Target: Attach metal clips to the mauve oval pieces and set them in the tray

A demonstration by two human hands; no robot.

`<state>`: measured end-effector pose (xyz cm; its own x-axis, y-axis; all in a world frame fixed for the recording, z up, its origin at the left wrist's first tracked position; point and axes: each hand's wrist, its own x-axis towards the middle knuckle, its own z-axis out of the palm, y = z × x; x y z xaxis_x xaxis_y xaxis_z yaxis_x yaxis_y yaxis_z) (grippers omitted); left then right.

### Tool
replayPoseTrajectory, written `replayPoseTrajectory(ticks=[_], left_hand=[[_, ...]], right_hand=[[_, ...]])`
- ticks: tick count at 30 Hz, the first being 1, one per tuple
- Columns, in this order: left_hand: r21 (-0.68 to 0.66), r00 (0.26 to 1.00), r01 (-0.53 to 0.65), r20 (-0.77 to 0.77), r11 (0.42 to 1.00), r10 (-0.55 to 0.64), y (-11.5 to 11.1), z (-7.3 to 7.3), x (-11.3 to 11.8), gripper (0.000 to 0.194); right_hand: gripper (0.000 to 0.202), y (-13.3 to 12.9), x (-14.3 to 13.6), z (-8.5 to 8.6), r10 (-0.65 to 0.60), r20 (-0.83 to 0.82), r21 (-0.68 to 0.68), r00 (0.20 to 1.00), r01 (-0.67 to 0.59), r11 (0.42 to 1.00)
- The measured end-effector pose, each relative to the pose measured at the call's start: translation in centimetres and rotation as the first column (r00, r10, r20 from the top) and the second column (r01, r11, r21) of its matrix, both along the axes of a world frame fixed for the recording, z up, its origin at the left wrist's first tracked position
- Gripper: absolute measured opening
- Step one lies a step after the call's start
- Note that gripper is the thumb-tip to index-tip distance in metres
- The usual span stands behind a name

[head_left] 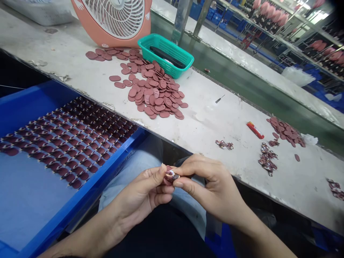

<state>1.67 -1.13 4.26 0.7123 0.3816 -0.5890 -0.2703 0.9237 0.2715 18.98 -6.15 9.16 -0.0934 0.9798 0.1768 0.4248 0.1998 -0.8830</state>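
Between my two hands, above my lap, is a small painted figurine (170, 175) in maroon, white and dark colours, with a maroon part behind it. My left hand (146, 190) pinches it from the left with thumb and fingers. From the right, my right hand (208, 181) grips its dark end with thumb and index finger. The fingers cover much of the piece, so its exact shape is hidden. Beyond my hands, a large pile of flat maroon oval pieces (158, 95), some with small holes, lies on the worktable (206, 125).
To the left, a blue tray (126, 152) holds rows of similar figurines (77, 143). An orange fan (143, 25) and a green basket (174, 71) stand behind the pile. Rightward lie a red tube (255, 130), loose figurines (268, 159) and a smaller oval pile (286, 130).
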Motion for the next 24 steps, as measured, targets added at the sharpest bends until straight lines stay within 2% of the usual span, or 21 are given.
replayPoseTrajectory(ticks=[2, 6, 9, 16, 24], left_hand=[[0.014, 1.000, 0.007, 0.018, 1.000, -0.007, 0.1, -0.2, -0.1, 0.034], [0.029, 0.998, 0.034, 0.056, 0.999, -0.036, 0.2, -0.8, -0.3, 0.035], [0.006, 0.997, 0.041, 0.059, 0.999, -0.041, 0.3, -1.2, -0.4, 0.037], [-0.017, 0.999, 0.018, 0.048, 1.000, -0.017, 0.2, -1.1, -0.4, 0.036], [-0.030, 1.000, -0.021, -0.012, 0.999, 0.021, 0.1, -0.7, -0.5, 0.041]], right_hand=[[0.008, 0.0, 0.0, -0.1, 0.000, 0.002, -0.024, 1.000, 0.000, 1.000], [0.030, -0.2, 0.1, -0.3, -0.025, -0.036, 0.001, 0.999, 0.025, 1.000], [0.024, -0.3, 0.2, -0.5, -0.050, -0.031, 0.011, 0.998, 0.050, 0.999], [0.013, -0.3, -0.1, -1.0, -0.026, -0.011, -0.075, 1.000, 0.026, 0.997], [0.013, -0.2, -0.7, -0.9, -0.029, -0.027, -0.029, 0.999, 0.028, 0.999]])
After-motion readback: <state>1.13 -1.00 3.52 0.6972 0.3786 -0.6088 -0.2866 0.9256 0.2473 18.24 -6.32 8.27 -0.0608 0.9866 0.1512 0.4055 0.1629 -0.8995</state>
